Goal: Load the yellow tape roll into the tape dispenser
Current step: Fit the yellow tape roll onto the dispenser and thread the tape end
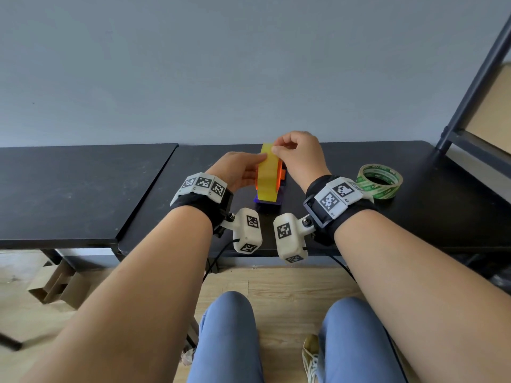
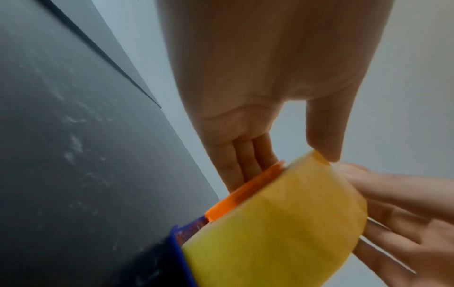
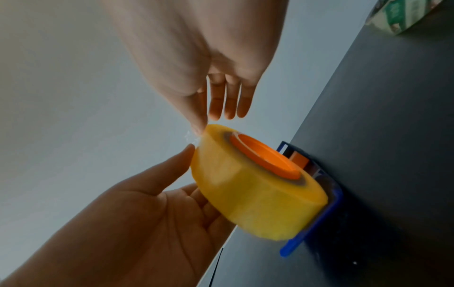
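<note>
Already on the orange wheel of the tape dispenser [image 3: 317, 229]: yellow tape roll [image 1: 267, 172]. Left hand [image 1: 237, 170] flat against its side, right hand [image 1: 297, 153] pinching the loose end on top. Next, probably: peel and pull gently toward the cutter.

Both forearms extended forward, converging toward 12 o'clock. Left hand [image 1: 237, 170] at 9 o'clock of the yellow tape roll [image 1: 267, 172]: fingers straight along its side, thumb on the rim. Right hand [image 1: 300, 156] at 2 o'clock, grip curled, thumb and forefinger pinching at the roll's top edge.
</note>
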`<action>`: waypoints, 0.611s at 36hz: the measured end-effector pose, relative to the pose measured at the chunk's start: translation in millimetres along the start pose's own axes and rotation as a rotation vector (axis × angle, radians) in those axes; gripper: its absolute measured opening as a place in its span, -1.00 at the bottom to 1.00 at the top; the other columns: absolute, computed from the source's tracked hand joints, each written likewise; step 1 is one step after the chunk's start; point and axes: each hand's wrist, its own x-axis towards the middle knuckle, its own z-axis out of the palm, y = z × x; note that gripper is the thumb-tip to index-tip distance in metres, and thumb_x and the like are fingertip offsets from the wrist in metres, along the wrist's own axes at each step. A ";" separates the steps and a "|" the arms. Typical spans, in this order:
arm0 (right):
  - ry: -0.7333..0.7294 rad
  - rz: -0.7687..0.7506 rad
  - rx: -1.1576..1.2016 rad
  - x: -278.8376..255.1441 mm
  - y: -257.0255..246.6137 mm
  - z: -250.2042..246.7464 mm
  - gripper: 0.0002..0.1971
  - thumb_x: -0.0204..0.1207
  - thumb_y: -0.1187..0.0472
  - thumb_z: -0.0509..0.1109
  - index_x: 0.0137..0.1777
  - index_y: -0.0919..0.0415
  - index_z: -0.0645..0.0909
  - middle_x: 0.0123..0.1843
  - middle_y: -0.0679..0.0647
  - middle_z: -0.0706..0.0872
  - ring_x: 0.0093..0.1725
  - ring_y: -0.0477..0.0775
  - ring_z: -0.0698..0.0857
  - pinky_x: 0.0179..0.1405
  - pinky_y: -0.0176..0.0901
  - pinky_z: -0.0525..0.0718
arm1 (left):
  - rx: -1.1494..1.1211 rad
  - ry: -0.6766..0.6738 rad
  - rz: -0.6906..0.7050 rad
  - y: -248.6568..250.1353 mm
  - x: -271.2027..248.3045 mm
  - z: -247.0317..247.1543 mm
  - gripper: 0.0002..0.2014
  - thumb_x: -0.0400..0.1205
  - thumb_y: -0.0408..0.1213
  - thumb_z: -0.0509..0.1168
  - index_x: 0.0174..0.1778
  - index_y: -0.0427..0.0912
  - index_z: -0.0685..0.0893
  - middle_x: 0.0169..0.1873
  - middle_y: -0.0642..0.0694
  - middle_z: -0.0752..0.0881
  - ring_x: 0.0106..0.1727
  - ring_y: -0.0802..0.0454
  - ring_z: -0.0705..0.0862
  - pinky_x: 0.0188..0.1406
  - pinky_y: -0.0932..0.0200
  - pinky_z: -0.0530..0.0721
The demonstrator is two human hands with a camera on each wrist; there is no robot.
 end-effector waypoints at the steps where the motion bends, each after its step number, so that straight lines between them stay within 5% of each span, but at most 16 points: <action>1: 0.000 0.008 0.006 1.1 -1.1 0.9 -0.92 0.51 0.34 0.42 -0.07 0.26 0.75 -0.24 -0.18 0.60 -0.16 -0.11 0.63 -0.06 -0.28 0.60 | 0.003 -0.001 0.006 1.0 -1.4 0.5 -0.77 0.68 -0.27 0.32 0.15 -0.35 0.67 0.06 -0.32 0.75 -0.03 -0.15 0.75 0.16 -0.03 0.72; 4: -0.017 0.052 0.045 3.2 -4.4 3.9 -0.93 0.51 0.32 0.43 -0.09 0.21 0.74 -0.26 -0.20 0.64 -0.10 -0.07 0.65 -0.01 -0.22 0.61 | -0.003 0.060 0.015 2.1 -2.0 2.3 -0.77 0.71 -0.18 0.29 0.09 -0.28 0.70 0.01 -0.26 0.79 0.02 -0.16 0.77 0.16 -0.04 0.74; 7: -0.021 0.112 0.104 5.1 -6.3 5.8 -0.94 0.48 0.30 0.45 -0.16 0.14 0.70 -0.26 -0.18 0.66 -0.10 -0.06 0.66 0.04 -0.16 0.65 | 0.072 0.199 -0.014 3.9 0.7 5.1 -0.61 0.66 0.02 0.31 0.16 -0.25 0.72 0.15 -0.24 0.78 0.20 -0.20 0.75 0.38 -0.15 0.63; 11: -0.040 0.183 0.170 4.9 -7.1 4.6 -0.94 0.45 0.34 0.45 -0.19 0.18 0.68 -0.29 -0.09 0.66 -0.21 -0.07 0.63 -0.17 -0.23 0.62 | 0.343 0.250 0.022 11.1 -2.2 8.5 -0.47 0.70 0.18 0.11 0.30 -0.17 0.67 0.08 -0.09 0.67 0.16 -0.08 0.63 0.27 0.08 0.53; 14: -0.041 0.224 0.196 6.1 -7.2 3.2 -0.95 0.45 0.36 0.44 -0.18 0.21 0.69 -0.30 -0.05 0.66 -0.25 -0.08 0.61 -0.27 -0.26 0.58 | 0.220 0.204 -0.007 10.4 -3.1 5.9 -0.51 0.65 0.15 0.23 0.27 -0.18 0.69 0.11 -0.17 0.72 0.11 -0.13 0.68 0.33 -0.03 0.59; 18: -0.038 0.257 0.174 9.1 -8.2 -0.1 -0.92 0.44 0.36 0.43 -0.12 0.34 0.74 -0.21 0.09 0.74 -0.14 0.02 0.64 -0.19 -0.24 0.58 | 0.022 0.071 -0.086 10.1 -9.3 1.2 -0.51 0.36 -0.13 0.41 0.18 -0.28 0.67 0.01 -0.30 0.77 -0.04 -0.24 0.72 0.25 -0.15 0.63; 22: -0.035 0.265 0.171 8.5 -10.5 -1.2 -0.79 0.42 0.34 0.46 -0.02 0.48 0.76 0.04 0.35 0.81 -0.07 0.10 0.66 0.02 -0.04 0.65 | -0.009 0.015 -0.065 12.5 -13.2 -0.7 -0.75 0.47 -0.23 0.34 0.00 -0.30 0.68 -0.18 -0.26 0.79 -0.15 -0.23 0.72 0.23 -0.15 0.62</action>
